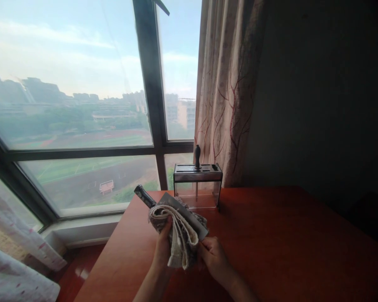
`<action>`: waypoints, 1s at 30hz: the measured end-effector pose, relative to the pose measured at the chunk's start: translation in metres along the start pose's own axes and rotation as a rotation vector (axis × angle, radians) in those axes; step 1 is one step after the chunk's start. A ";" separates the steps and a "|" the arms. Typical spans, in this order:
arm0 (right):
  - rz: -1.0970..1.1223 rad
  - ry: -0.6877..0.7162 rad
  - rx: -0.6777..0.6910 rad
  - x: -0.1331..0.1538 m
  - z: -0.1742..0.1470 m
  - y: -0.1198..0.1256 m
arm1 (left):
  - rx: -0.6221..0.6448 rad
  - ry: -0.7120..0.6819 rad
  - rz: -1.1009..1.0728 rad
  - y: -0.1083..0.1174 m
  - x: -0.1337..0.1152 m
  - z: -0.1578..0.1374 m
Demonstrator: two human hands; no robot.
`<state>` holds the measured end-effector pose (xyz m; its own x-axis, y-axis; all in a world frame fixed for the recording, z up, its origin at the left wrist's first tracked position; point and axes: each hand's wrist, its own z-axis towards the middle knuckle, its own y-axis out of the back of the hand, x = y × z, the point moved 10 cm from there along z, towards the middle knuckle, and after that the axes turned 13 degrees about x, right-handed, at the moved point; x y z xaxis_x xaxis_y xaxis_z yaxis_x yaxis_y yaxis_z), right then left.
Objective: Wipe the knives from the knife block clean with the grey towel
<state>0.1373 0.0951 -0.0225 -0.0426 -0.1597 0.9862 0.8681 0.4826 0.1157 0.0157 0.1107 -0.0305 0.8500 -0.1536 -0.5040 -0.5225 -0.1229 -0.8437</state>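
Observation:
A folded, frayed cloth (176, 226), pale on one face and grey on the other, is wrapped about a cleaver (193, 223). The cleaver's dark patterned handle (144, 196) points up to the left, and its blade slopes down to the right between folds. My left hand (162, 246) is closed round the cloth from the left, thumb on top. At the lower right, my right hand (214, 256) has its fingers closed at the cloth's edge, close to the blade's end corner. Its fingertips are partly hidden. Both hands are above the table.
A see-through knife block (198, 175) stands at the table's far edge, with one dark-handled tool (197, 157) upright in a slot. The reddish wooden table (271, 251) stretches right. Behind are a window frame (149, 84) and a curtain (228, 92); another curtain (19, 272) hangs lower left.

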 end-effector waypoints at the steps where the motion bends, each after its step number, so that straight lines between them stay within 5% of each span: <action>1: 0.031 0.003 -0.023 -0.002 0.000 0.003 | 0.012 0.019 0.019 -0.001 0.007 0.000; 5: 0.051 -0.018 0.026 -0.002 0.001 0.002 | 0.047 0.000 0.127 -0.001 0.008 0.000; 11: 0.091 -0.135 0.356 0.013 -0.013 0.008 | 0.043 -0.053 0.265 -0.001 -0.008 -0.003; 15: -0.148 -0.177 0.253 0.043 -0.022 0.057 | 0.032 -0.072 0.341 0.002 -0.011 -0.003; 19: -0.482 -0.033 -0.052 0.126 -0.007 0.088 | 0.072 -0.117 0.482 -0.006 -0.012 -0.003; 24: -0.899 0.065 -0.125 0.214 0.039 0.049 | 0.195 -0.191 0.729 -0.031 -0.009 -0.010; 30: -1.187 -0.041 -0.150 0.227 0.073 0.016 | 0.338 -0.251 0.871 -0.050 0.002 -0.018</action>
<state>0.1057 0.1298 0.2118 -0.8696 -0.4090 0.2767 0.3254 -0.0532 0.9441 0.0421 0.0993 0.0145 0.1841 0.1618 -0.9695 -0.9625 0.2296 -0.1445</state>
